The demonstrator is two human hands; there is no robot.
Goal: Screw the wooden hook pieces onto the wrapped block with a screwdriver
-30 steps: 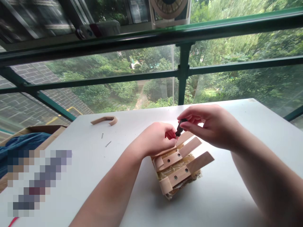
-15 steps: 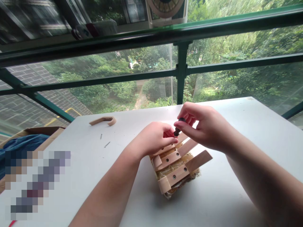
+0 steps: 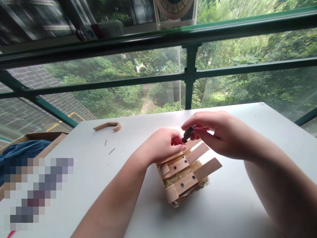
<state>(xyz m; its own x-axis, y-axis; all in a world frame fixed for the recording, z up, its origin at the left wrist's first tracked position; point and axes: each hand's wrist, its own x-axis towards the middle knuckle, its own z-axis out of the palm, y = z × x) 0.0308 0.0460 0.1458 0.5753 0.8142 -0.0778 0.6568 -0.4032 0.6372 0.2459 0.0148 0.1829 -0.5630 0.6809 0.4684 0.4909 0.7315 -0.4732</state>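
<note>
My right hand (image 3: pixel 214 134) grips a short screwdriver (image 3: pixel 187 134) by its black handle, which is tilted with its tip downward. My left hand (image 3: pixel 163 145) is closed in a pinch right at that tip; whatever its fingers hold there is hidden. Beneath both hands lies a tan block (image 3: pixel 183 173) covered in shiny clear wrapping. Several bent wooden strips lie across it, including a front strip (image 3: pixel 205 171) and a middle strip (image 3: pixel 198 154), each with two dark screws. The farthest strip is mostly behind my left hand.
On the white table (image 3: pixel 99 185) to the left lie a loose bent wooden strip (image 3: pixel 109 125) and two loose screws, one (image 3: pixel 112 151) nearer me. A cardboard box (image 3: pixel 55 145) with blue cloth (image 3: pixel 24 152) stands beyond the left edge. A green railing (image 3: pixel 138 80) runs behind the table.
My right hand's fingers have opened out and shifted around the screwdriver handle, with the wrist turned, so more of the handle shows. My left hand and the block have stayed in place.
</note>
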